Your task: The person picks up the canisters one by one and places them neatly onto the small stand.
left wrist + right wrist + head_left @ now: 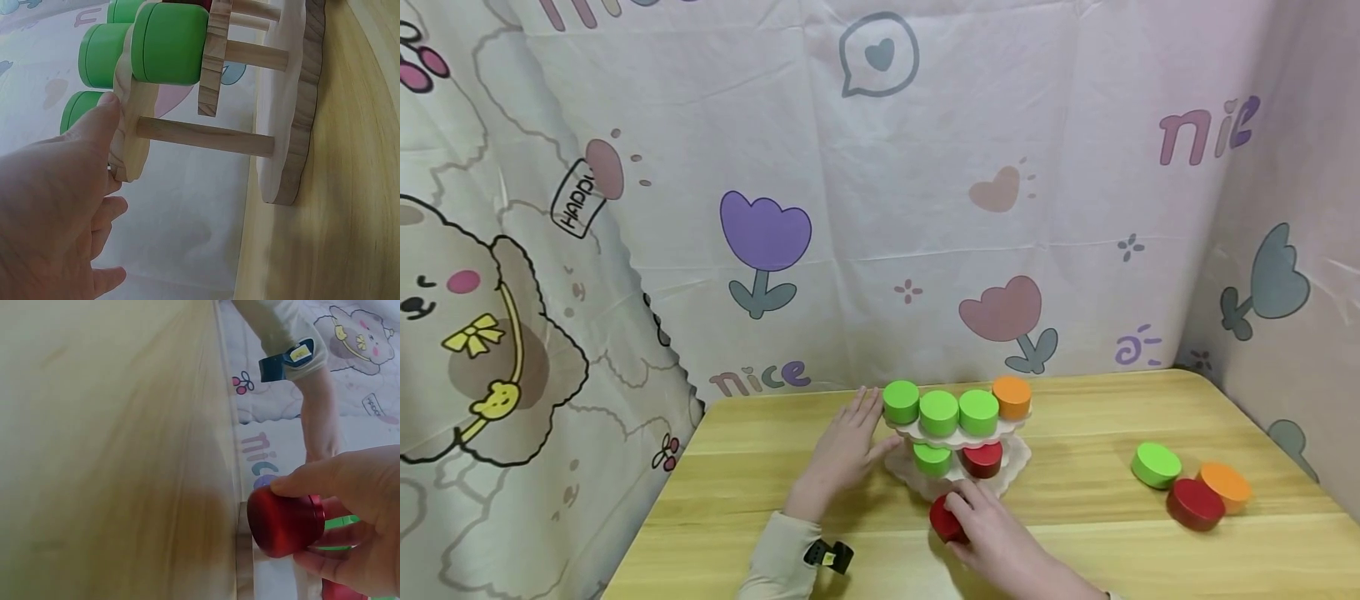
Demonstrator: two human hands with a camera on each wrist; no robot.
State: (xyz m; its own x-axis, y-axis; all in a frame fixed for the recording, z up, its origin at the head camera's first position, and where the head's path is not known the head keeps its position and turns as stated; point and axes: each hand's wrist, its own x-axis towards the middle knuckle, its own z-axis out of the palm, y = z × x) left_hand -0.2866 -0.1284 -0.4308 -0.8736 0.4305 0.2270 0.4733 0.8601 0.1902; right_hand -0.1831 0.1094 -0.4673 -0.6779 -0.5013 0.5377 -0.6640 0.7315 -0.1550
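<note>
A wooden tiered stand (1022,458) with scalloped plates holds several small round tins. Green tins (938,413) and an orange tin (1012,397) sit on its top plate. Beneath them are another green tin (932,459) and a red tin (982,460). My left hand (844,450) holds the top plate's left edge, thumb (100,122) on the near side and the fingers partly hidden past the rim. Just in front of the stand, my right hand (992,529) grips a red tin (284,519) between thumb and fingers, tilted on its side in the right wrist view.
On the table's right lie a green tin (1156,465), an orange tin (1225,486) and a red tin (1196,504), the last two against each other. A printed cloth (880,233) hangs behind the wooden table (760,467).
</note>
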